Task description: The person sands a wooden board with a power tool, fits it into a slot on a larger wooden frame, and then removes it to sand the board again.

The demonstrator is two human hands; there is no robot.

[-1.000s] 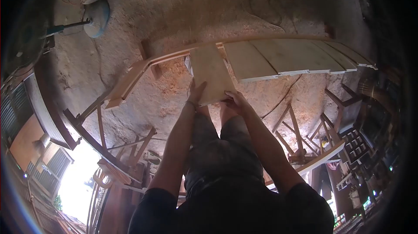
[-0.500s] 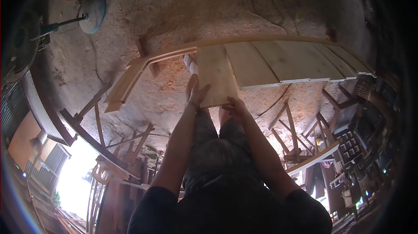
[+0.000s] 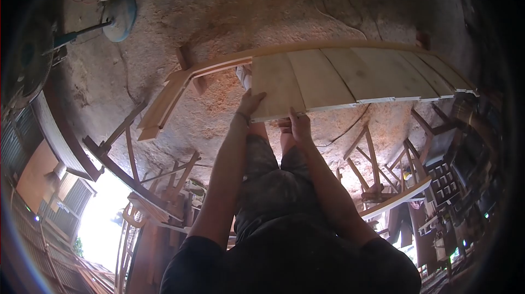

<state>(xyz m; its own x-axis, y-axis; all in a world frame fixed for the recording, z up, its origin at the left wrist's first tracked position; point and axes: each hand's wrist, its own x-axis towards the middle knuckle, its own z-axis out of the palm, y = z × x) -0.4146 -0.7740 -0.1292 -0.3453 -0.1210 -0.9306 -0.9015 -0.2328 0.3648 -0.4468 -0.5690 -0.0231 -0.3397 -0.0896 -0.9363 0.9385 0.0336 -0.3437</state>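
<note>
A pale wooden board point(image 3: 276, 83) lies at the left end of a row of boards point(image 3: 350, 75) set side by side against a long wooden frame point(image 3: 219, 64). My left hand point(image 3: 251, 104) grips the board's left edge close to its near corner. At the near edge, by the joint with the neighbouring board, my right hand point(image 3: 297, 127) has its thumb on top and its other fingers curled below. The board's far end meets the long rail. Its underside is hidden from me.
A short wooden end piece point(image 3: 164, 105) angles toward me from the frame's left end. A standing fan point(image 3: 27, 70) is at far left. Wooden trestle legs point(image 3: 363, 157) stand at right, before a stack of dark wooden pieces point(image 3: 445, 179). A cable point(image 3: 317, 12) crosses the rough floor.
The board has moved away from me and to the right. It now sits against its neighbour, its near edge close to level with the row. Both hands moved with it.
</note>
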